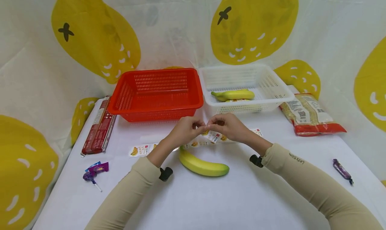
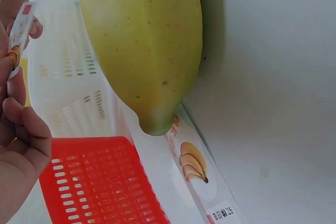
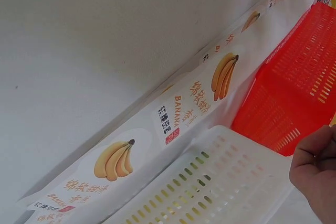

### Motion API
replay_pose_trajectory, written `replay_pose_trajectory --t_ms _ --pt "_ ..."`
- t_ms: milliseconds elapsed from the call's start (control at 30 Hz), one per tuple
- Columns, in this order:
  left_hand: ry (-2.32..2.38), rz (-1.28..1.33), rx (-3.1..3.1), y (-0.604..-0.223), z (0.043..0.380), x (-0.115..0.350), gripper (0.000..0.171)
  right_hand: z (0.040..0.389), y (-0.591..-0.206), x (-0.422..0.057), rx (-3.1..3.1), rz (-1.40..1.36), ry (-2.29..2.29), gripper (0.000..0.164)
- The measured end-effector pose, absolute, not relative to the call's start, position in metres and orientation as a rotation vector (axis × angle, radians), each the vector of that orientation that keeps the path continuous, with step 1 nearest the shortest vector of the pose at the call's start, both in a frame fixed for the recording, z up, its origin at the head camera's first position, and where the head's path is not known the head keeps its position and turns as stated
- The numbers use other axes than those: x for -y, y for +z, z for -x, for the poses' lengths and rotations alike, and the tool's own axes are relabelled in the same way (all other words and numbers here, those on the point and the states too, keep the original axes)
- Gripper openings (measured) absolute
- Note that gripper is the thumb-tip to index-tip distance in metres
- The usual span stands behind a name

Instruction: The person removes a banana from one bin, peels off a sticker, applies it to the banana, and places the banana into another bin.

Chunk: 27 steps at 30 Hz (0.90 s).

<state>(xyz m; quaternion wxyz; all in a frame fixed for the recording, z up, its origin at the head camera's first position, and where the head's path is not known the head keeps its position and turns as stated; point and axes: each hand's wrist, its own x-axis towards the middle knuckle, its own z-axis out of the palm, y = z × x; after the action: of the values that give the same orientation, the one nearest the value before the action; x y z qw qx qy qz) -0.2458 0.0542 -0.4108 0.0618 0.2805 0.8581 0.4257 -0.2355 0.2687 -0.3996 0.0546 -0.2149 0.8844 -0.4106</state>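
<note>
Both hands meet fingertip to fingertip above the table, in front of the baskets. My left hand (image 1: pixel 188 129) and my right hand (image 1: pixel 228 127) pinch a small white banana sticker (image 1: pixel 213 136) between them; it hangs just below the fingertips. In the left wrist view the sticker (image 2: pixel 20 32) shows a red mark and a banana picture. Beneath the hands lies a long strip of banana stickers (image 1: pixel 138 151), printed with bananas and lettering in the right wrist view. A single yellow banana (image 1: pixel 203 164) with greenish ends lies nearer, its stem end by the strip.
At the back stand a red basket (image 1: pixel 155 114) and a white basket (image 1: pixel 271 101) holding bananas. A red packet (image 1: pixel 98 129) lies left, near wrapped candies (image 1: pixel 98 168) and a lollipop (image 1: pixel 89 176). Rightward are a red-edged bag (image 1: pixel 310 114) and a purple wrapped candy (image 1: pixel 342 171).
</note>
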Motion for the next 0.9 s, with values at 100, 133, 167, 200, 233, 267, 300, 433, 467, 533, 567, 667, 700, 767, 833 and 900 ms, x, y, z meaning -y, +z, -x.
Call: replay_pose_trajectory --t_ms 100,133,167,200,233,267,300,433,467,533,567,667,700,767,833,900 --pt "1.296 -0.847 -2.582 -0.411 0.245 -0.054 0.016 0.234 -0.399 -0.270 -2.693 0.661 -1.245 0.012" --pt "1.302 -0.843 -2.575 -0.411 0.245 -0.054 0.016 0.234 -0.398 -0.270 -2.697 0.663 -1.245 0.012" --pt "1.307 -0.838 -2.569 -0.411 0.245 -0.053 0.016 0.233 -0.397 -0.270 -2.701 0.660 -1.245 0.012" --pt "1.312 -0.834 -2.567 -0.411 0.245 -0.053 0.015 0.232 -0.397 -0.270 -2.708 0.663 -1.243 0.012" --pt "1.319 -0.830 -2.561 -0.411 0.245 -0.053 0.015 0.231 -0.396 -0.270 -2.716 0.663 -1.242 0.012" --pt "1.327 -0.822 -2.555 -0.411 0.245 -0.052 0.015 0.230 -0.395 -0.270 -2.726 0.666 -1.240 0.013" --pt "1.339 -0.816 -2.546 -0.411 0.245 -0.052 0.015 0.229 -0.395 -0.271 -2.741 0.671 -1.233 0.015" --pt "1.426 -0.758 -2.503 -0.410 0.243 -0.048 0.014 0.224 -0.395 -0.278 -2.820 0.683 -1.186 0.020" --pt "1.457 -0.740 -2.492 -0.409 0.243 -0.046 0.014 0.223 -0.396 -0.280 -2.839 0.693 -1.168 0.019" --pt "1.524 -0.699 -2.461 -0.408 0.240 -0.043 0.014 0.221 -0.397 -0.283 -2.848 0.706 -1.147 0.014" --pt "1.554 -0.683 -2.448 -0.407 0.239 -0.042 0.014 0.219 -0.397 -0.283 -2.847 0.717 -1.140 0.011" --pt "1.613 -0.652 -2.411 -0.405 0.234 -0.037 0.014 0.215 -0.397 -0.283 -2.817 0.733 -1.154 0.012" --pt "1.626 -0.643 -2.398 -0.405 0.233 -0.036 0.014 0.213 -0.397 -0.283 -2.801 0.729 -1.170 0.013" --pt "1.636 -0.631 -2.389 -0.403 0.229 -0.035 0.014 0.210 -0.396 -0.281 -2.788 0.719 -1.191 0.016" --pt "1.630 -0.624 -2.390 -0.402 0.226 -0.033 0.014 0.206 -0.396 -0.280 -2.775 0.706 -1.205 0.018" --pt "1.605 -0.627 -2.404 -0.401 0.222 -0.032 0.013 0.201 -0.396 -0.279 -2.757 0.689 -1.208 0.019"
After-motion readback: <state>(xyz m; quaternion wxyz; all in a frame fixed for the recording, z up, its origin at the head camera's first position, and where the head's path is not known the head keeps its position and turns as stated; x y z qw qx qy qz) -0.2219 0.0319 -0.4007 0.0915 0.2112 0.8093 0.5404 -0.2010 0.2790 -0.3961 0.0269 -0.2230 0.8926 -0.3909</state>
